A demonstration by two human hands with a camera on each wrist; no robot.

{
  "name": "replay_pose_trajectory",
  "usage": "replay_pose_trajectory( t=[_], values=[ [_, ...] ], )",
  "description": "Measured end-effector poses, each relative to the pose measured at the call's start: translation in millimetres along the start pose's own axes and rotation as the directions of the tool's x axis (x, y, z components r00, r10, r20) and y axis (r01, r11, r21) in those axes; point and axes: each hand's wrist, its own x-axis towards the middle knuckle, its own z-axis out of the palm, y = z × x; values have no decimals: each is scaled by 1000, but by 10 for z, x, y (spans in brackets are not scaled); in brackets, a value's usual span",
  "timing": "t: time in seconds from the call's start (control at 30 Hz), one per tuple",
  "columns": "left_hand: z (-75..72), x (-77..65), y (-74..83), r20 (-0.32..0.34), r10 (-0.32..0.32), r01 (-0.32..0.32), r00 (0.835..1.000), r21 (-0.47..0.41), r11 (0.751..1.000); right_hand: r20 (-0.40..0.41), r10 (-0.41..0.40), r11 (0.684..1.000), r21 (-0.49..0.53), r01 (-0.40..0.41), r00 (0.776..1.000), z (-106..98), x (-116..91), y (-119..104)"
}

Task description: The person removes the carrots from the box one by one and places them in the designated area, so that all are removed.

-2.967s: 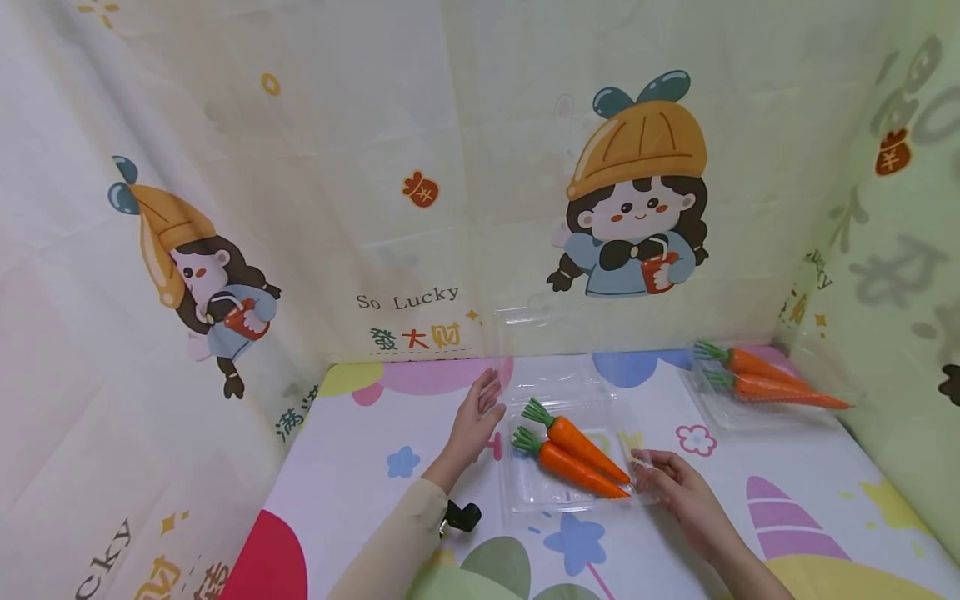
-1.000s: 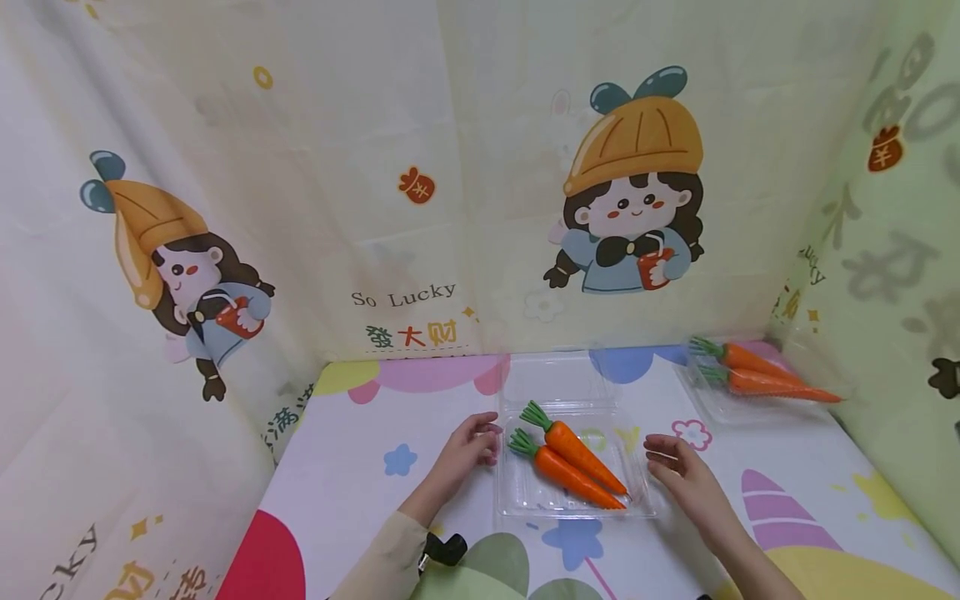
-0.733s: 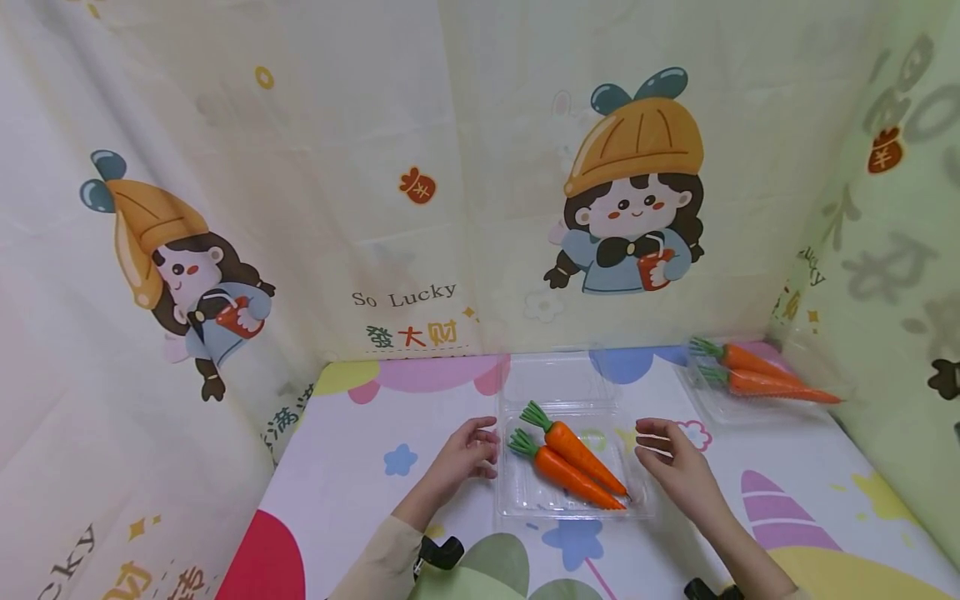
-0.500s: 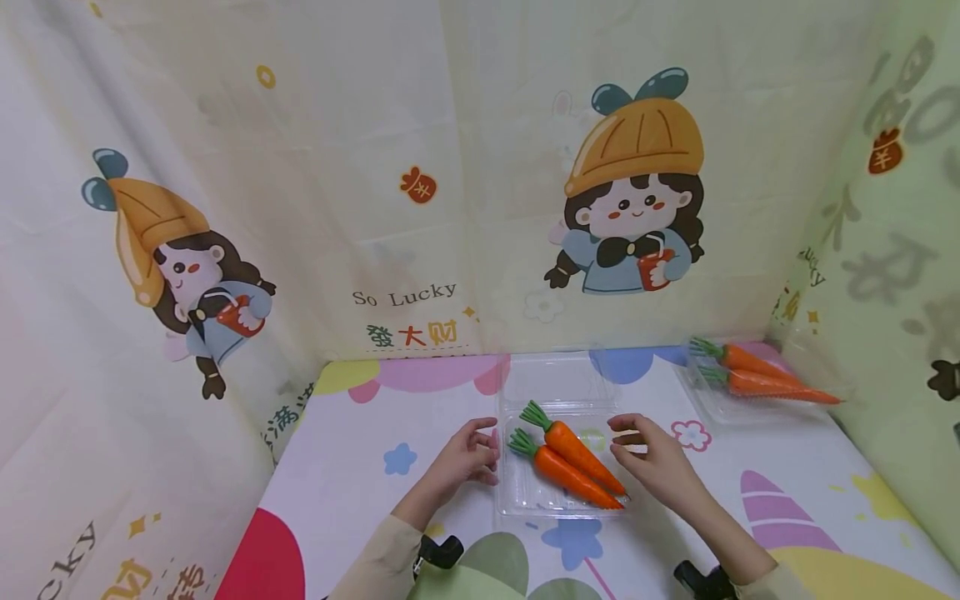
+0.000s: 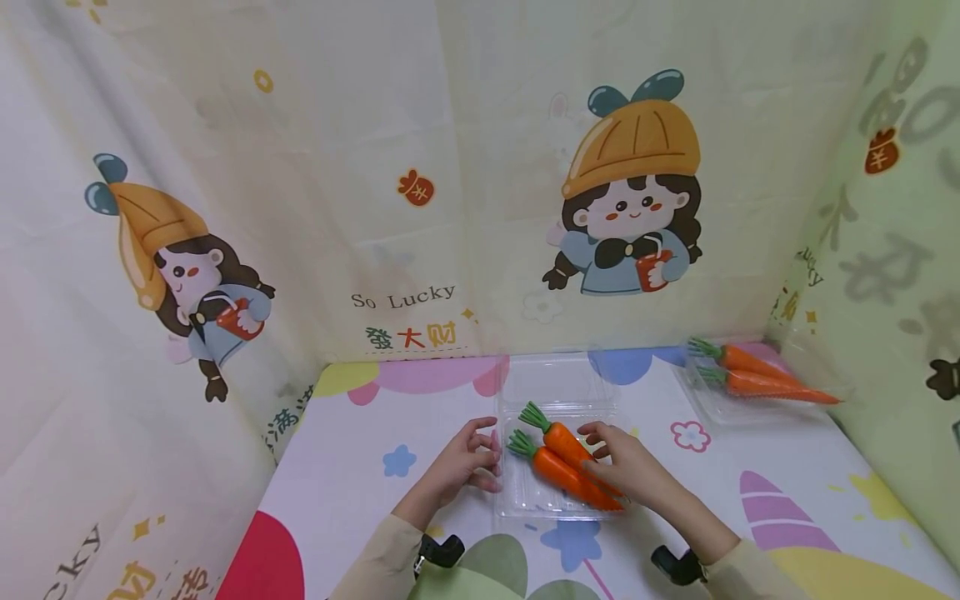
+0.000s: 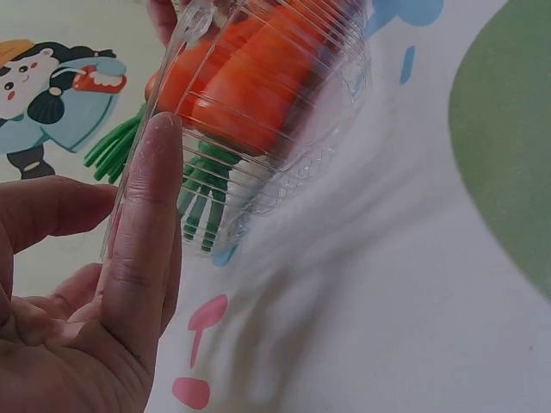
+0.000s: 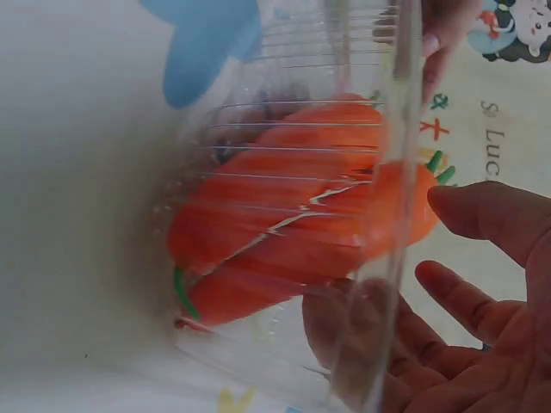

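Observation:
Two orange carrots with green tops lie side by side in a clear hinged plastic box, its lid laid back behind it. My left hand is at the box's left rim. In the left wrist view, the thumb and index finger pinch that rim between them. My right hand reaches in over the right side, fingers spread and loosely bent. Its thumb overlaps the nearer carrot in the right wrist view, and other fingers show through the clear wall.
A second clear plastic box, holding two carrots, stands at the back right of the table. A patterned cloth covers the table. Printed curtains rise behind and at both sides.
My right hand has left the box's right edge and moved left, over the carrots. My left hand shifted slightly toward me along the left rim, then stayed. The carrots have not visibly moved within the box.

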Motion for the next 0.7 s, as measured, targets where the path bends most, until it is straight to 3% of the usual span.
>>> replay_pose_trajectory(
  t=[0.43, 0.7],
  values=[
    [-12, 15, -19, 5, -15, 15, 1000, 11, 1000, -31, 32, 996, -77, -34, 999, 143, 51, -8],
    [-22, 24, -20, -3, -21, 21, 1000, 17, 1000, -44, -2, 996, -85, -1, 999, 173, 76, 17]
  ],
)
